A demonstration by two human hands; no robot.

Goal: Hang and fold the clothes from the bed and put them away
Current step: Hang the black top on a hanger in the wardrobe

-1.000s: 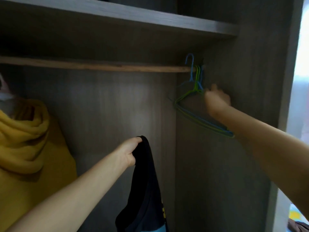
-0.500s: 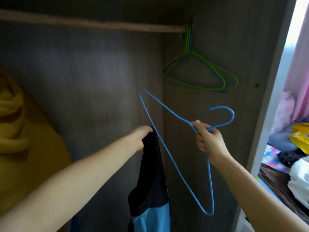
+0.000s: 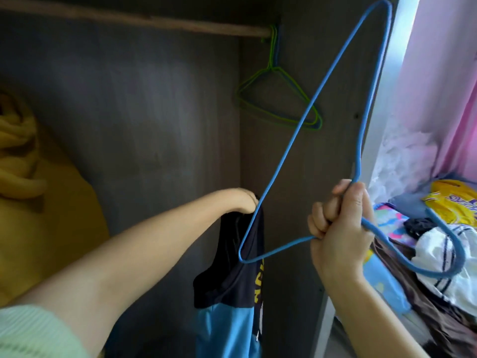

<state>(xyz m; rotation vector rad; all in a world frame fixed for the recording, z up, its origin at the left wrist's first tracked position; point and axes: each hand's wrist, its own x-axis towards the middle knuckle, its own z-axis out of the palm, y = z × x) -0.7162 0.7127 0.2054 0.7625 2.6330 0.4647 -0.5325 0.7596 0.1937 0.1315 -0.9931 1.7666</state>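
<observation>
Inside the open wardrobe, my left hand [image 3: 241, 201] grips the top of a black and blue garment [image 3: 232, 293] that hangs down from it. My right hand [image 3: 338, 228] is curled round the neck of a blue wire hanger [image 3: 309, 104]. The hanger is turned over, with its hook pointing down to the right and its long side reaching up past the wardrobe's edge. One corner of the hanger lies in front of the garment, just below my left hand.
A wooden rail [image 3: 154, 24] runs across the top, with green hangers [image 3: 278, 99] hung at its right end. A yellow hooded garment [image 3: 38, 202] hangs at the left. Beyond the wardrobe's side panel [image 3: 387, 99], a bed holds a pile of clothes [image 3: 426, 254] below a pink curtain [image 3: 444, 86].
My right hand took the blue hanger off the rail, brought it down and turned it over, hook now lowest. The view has dropped lower. My left hand still holds the garment.
</observation>
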